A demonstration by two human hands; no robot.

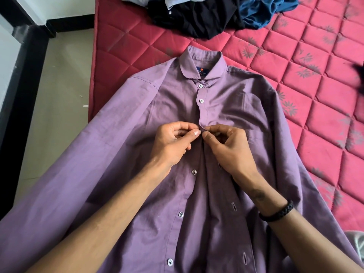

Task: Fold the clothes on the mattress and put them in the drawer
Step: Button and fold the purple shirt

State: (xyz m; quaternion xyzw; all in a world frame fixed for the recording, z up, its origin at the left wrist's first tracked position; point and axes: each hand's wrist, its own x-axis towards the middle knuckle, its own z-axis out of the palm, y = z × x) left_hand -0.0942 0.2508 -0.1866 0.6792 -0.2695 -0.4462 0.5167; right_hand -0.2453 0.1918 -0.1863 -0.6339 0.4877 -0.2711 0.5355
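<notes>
A purple shirt (226, 174) is spread face-up on the red mattress (315, 79), unbuttoned nearest. Mid-placket is pinched by left hand (173, 142) and right hand (226, 148). Light, limp cloth; best gripped at seams. Farther off, dark clothes (206, 14) are piled.

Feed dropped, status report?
Left hand and right hand pinch purple shirt placket at third button. Clothes pile waits. Nothing blocking.
</notes>
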